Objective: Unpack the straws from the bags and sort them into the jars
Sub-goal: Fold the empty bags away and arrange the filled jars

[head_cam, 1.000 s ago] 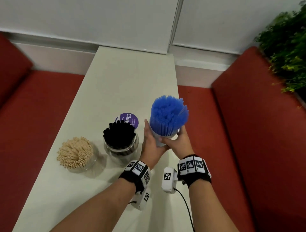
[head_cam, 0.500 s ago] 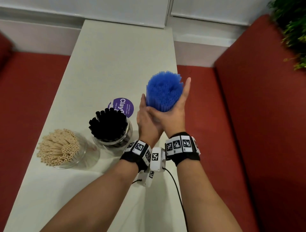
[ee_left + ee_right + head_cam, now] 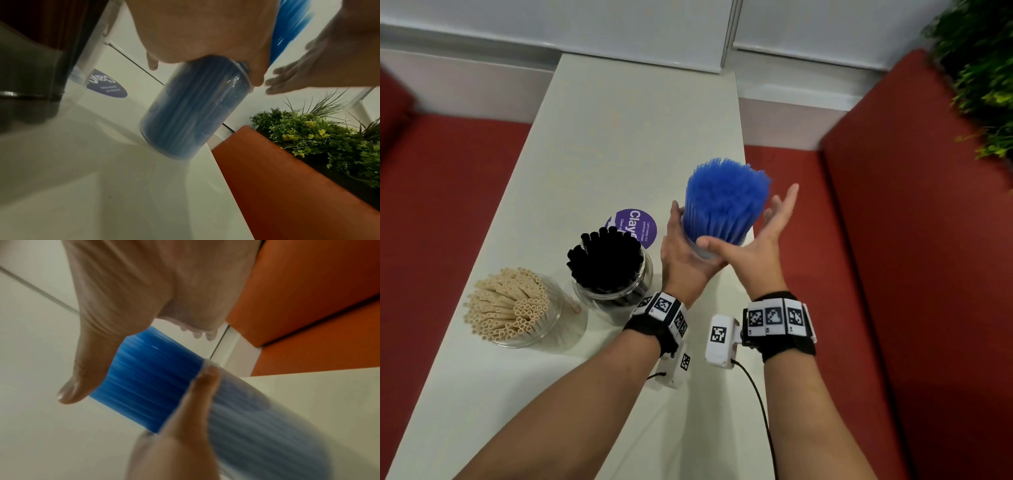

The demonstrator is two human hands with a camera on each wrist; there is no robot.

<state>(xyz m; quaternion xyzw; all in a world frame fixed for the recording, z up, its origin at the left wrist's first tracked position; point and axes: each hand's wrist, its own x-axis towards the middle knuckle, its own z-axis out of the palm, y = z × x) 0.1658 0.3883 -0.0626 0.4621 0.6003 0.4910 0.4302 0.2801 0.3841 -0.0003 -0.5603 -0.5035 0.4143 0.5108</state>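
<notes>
- The blue straws (image 3: 726, 200) stand in a clear jar (image 3: 191, 113), and the jar sits on the white table (image 3: 619, 144) near its right edge, at about 1 o'clock from the wrists
- The long axis of the straws is nearly upright, with the tops fanning a little outward above the jar mouth
- The left hand (image 3: 685, 253) is on the 9 o'clock side of the jar; its fingers curl round the jar near the rim, so it holds the jar
- The right hand (image 3: 760, 240) is at the 3 o'clock side, fingers straight and spread, palm turned toward the straws; the thumb is close to the bundle, but it grips nothing
- In my judgement both hands are equally near, and the coming move depends on the open right palm pressing or patting the bundle to make it even
- The black straws (image 3: 606, 263) and the beige straws (image 3: 506, 305) are already in their own jars at 9 o'clock
- A purple round sticker (image 3: 637, 226) lies on the table behind the black straws; it reads "Clay…" and small words like "Let's keep our pantries clean", the rest is hidden
</notes>
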